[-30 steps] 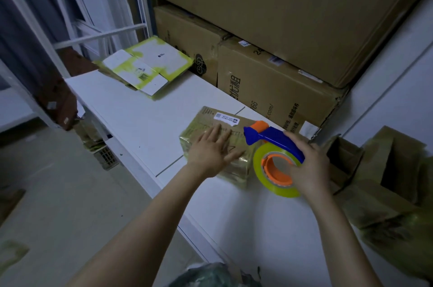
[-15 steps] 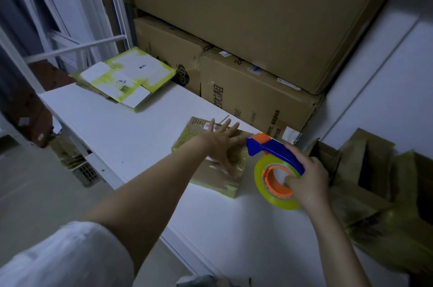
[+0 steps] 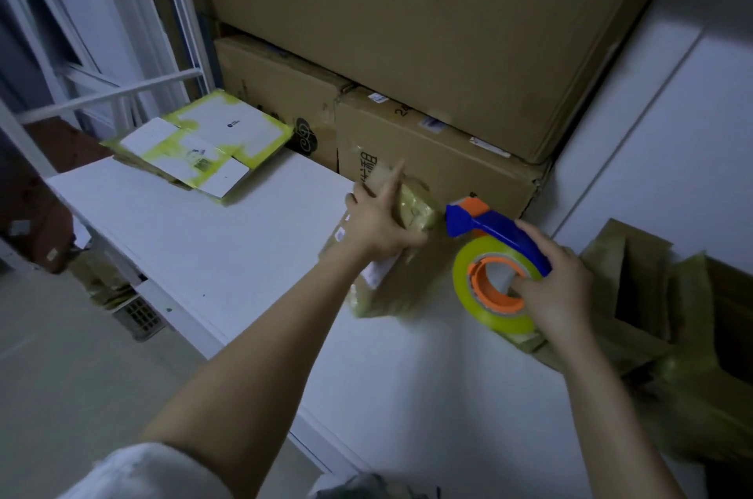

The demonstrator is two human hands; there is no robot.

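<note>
A small cardboard parcel (image 3: 401,278) wrapped in yellowish tape stands tilted up on the white table (image 3: 228,250), blurred by motion. My left hand (image 3: 381,223) grips its upper part, fingers over the top edge. My right hand (image 3: 560,286) holds a blue and orange tape dispenser (image 3: 495,237) with a yellow-green tape roll (image 3: 485,319), fingers curled through the orange core. The dispenser sits just right of the parcel.
Large cardboard boxes (image 3: 428,62) are stacked against the back of the table. A flattened white and yellow-green carton (image 3: 203,144) lies at the far left. Crumpled brown cardboard pieces (image 3: 652,315) pile at the right. A white metal rack frame (image 3: 114,95) stands left; floor lies below.
My left hand went from pressing flat on the lying parcel to gripping it and tipping it up on end. The dispenser stayed beside it in my right hand.
</note>
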